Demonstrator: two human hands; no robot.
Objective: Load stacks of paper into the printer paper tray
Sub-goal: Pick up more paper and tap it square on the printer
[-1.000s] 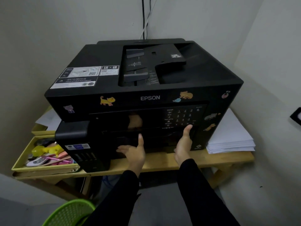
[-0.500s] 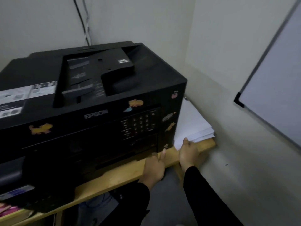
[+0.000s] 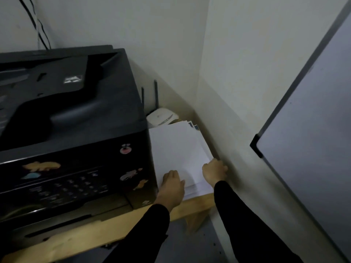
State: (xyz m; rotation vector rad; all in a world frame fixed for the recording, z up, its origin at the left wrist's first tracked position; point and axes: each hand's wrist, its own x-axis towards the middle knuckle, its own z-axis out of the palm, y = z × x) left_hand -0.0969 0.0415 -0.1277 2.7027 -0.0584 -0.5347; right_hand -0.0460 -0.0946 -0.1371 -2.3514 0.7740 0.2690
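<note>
A stack of white paper (image 3: 176, 147) lies on the wooden table (image 3: 195, 204), squeezed between the black printer (image 3: 72, 130) and the wall. My left hand (image 3: 171, 184) lies on the stack's near left corner, thumb on top of the sheets. My right hand (image 3: 214, 170) curls around the stack's right edge near the front corner. The printer carries animal stickers on its front, and its paper tray slot (image 3: 62, 224) sits low on the front, shut.
A white router (image 3: 162, 118) with two dark antennas stands behind the paper. A whiteboard (image 3: 313, 149) leans on the right wall close to my right arm. Cables (image 3: 38, 25) run up the wall behind the printer.
My view has swung right from the printer front. Both hands left the printer's front and moved right onto the paper stack, left hand on top, right hand at the side edge.
</note>
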